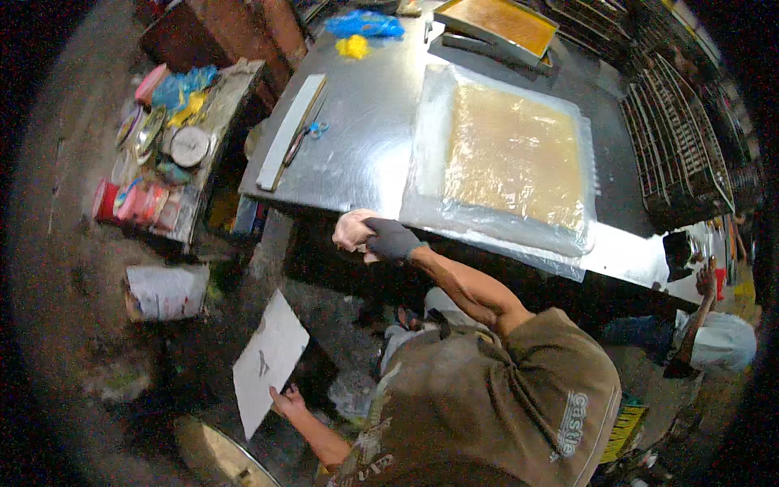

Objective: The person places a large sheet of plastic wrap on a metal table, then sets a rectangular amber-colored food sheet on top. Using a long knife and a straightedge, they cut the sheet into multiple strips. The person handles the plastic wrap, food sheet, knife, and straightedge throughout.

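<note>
My left hand [288,400], bare, holds a thin white board or sheet [271,362] with a dark mark by its lower edge, away from the table. My right hand [392,238], in a grey glove, grips a crumpled pinkish-white cloth [353,231] just off the near edge of the metal table [365,152]. Beyond it on the table lies a flat, pale yellow slab [514,155] under clear, shiny plastic film [426,137]. Scissors with blue handles [317,129] rest near a long white bar [292,131] on the left side of the tabletop.
Trays with an orange-yellow surface [502,21] stand at the table's far side, near blue plastic [365,24] and yellow plastic [353,47]. A cluttered side table [228,109] is at left, wire racks [678,140] at right. Another person [721,341] is at the far right.
</note>
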Demonstrator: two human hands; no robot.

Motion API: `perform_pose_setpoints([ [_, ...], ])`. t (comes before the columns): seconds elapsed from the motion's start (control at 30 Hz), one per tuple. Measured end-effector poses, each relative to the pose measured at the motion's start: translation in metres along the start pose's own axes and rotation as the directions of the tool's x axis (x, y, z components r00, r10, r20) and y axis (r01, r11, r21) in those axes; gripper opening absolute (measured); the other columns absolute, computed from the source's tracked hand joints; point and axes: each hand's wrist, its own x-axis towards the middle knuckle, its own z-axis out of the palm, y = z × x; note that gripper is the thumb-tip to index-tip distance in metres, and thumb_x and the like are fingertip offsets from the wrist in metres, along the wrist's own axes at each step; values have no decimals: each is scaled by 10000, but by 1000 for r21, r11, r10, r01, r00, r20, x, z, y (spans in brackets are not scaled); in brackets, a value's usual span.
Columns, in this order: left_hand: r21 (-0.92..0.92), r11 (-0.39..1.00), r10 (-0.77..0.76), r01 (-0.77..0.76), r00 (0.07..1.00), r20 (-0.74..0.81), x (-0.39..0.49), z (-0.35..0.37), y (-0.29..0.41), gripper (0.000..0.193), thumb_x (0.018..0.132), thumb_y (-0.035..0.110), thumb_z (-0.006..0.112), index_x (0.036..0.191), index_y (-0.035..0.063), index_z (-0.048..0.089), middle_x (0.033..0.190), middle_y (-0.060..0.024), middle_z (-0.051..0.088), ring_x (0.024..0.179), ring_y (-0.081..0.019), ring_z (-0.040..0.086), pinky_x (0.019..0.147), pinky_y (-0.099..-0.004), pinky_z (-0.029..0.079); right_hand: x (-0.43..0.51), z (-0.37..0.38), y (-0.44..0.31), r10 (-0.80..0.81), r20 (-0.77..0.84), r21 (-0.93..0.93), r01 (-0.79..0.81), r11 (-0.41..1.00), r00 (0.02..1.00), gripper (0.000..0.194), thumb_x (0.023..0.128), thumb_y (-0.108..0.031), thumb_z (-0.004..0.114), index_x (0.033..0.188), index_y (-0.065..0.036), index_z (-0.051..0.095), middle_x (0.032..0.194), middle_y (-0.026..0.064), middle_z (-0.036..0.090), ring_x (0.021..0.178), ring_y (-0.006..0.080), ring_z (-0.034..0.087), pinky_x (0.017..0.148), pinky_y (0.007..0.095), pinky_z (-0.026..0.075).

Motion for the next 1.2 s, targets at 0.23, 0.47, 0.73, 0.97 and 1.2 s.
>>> perform_pose_setpoints([
  [0.23,62,981,185,-183,983,-24,-18,98,-33,743,988,424,627,1513,26,282,1363,-274,473,1004,-336,562,660,-378,510,-81,-151,36,-49,-453,73,92,993,890,354,983,-379,577,1068,-47,665,974,107,691,905,228,649,829,377,518],
  [0.47,-6,953,301,-303,942,146,-135,236,-86,628,1029,563,440,1327,10,423,864,-145,573,641,-224,491,535,-380,401,-282,-309,82,321,-732,502,157,851,601,282,1027,-292,618,1048,-18,680,963,66,710,833,183,646,791,323,515],
  [0.73,-71,915,397,-398,852,341,-82,252,-56,780,803,344,794,1385,-77,489,1205,-243,662,1015,-432,656,954,-551,524,-520,-510,193,-223,-918,-392,-680,619,327,479,790,-354,766,1154,-67,647,1094,184,665,991,368,649,853,428,523],
  [0.97,-94,931,364,-353,871,330,-154,309,-87,616,975,397,608,1424,-8,488,1387,-224,567,1236,-384,557,1080,-540,457,-596,-588,348,-94,-994,-84,-929,360,53,575,958,-441,575,1376,-46,582,1393,260,566,1289,419,534,1073,474,432],
  [1.2,-281,822,565,-495,766,305,-268,304,-110,399,1018,272,618,1259,-46,609,1150,-139,690,952,-297,662,835,-449,565,-450,-479,303,-84,-956,-232,-554,799,280,554,940,-143,663,1464,-37,518,1433,198,581,1349,349,527,1145,422,390],
])
